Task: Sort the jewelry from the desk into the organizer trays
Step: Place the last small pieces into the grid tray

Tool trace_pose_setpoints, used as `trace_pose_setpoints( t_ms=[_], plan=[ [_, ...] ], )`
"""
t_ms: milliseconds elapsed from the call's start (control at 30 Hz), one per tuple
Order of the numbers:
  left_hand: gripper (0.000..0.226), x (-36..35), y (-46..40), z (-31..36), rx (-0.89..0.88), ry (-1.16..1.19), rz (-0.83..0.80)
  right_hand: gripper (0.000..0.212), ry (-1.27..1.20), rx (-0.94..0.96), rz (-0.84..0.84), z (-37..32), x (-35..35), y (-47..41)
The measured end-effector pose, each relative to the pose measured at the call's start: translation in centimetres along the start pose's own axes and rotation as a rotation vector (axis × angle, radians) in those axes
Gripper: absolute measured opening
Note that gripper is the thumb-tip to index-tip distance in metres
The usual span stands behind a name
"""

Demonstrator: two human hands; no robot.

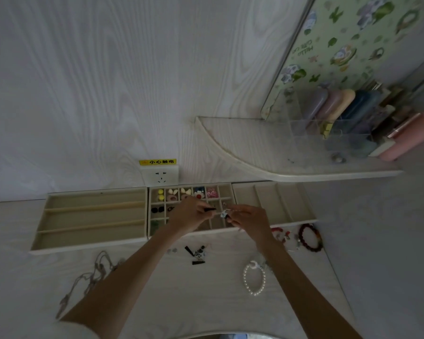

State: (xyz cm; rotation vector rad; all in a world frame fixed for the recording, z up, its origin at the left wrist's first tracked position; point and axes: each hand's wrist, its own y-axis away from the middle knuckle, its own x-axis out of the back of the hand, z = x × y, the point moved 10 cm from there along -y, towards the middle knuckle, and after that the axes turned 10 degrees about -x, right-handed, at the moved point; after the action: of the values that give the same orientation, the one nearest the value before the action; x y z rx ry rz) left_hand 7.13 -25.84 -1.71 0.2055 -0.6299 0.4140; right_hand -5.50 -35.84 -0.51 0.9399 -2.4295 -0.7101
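Observation:
Three cream organizer trays stand in a row at the back of the desk. Over the middle grid tray (227, 190) my left hand (189, 214) pinches a thin black piece (210, 209). Just to its right my right hand (249, 220) pinches a small blue-and-white earring (224, 213). Several back cells of the grid tray hold small earrings. The left tray (91, 217) with long slots and the right tray (274, 200) hold nothing. Loose on the desk lie a white pearl bracelet (254, 280), a dark red bead bracelet (310, 237), black earrings (196, 255) and a chain necklace (91, 277).
A wall socket (160, 176) with a yellow label sits behind the trays. A curved corner shelf (267, 155) at the upper right carries a transparent box with cases and bottles (348, 118). The desk's right edge slants past the red bracelet.

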Motion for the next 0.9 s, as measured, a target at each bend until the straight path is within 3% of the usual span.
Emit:
trace_pose_setpoints(
  t_ms=[267,433,633,767,900],
  plan=[
    [0.025,-1.5,0.1,0.2,0.07,-0.175,0.051,0.021,-0.064,-0.055,0.076,1.7,0.8,-1.0],
    [0.013,-2.3,-0.2,1.4,0.021,-0.253,-0.054,0.017,0.053,-0.004,0.066,1.2,0.4,-1.2],
    [0.022,-2.9,0.0,1.0,0.05,-0.075,-0.148,0.017,0.183,0.04,0.095,0.8,-0.1,-1.7],
    [0.033,-0.6,0.9,-0.1,0.113,-0.036,-0.01,0.019,0.272,0.106,0.096,0.3,-1.0,-1.7],
    [0.034,0.7,2.1,-1.2,0.138,-0.018,0.003,0.012,0.411,0.187,0.06,0.0,-2.4,-2.0]
  ],
)
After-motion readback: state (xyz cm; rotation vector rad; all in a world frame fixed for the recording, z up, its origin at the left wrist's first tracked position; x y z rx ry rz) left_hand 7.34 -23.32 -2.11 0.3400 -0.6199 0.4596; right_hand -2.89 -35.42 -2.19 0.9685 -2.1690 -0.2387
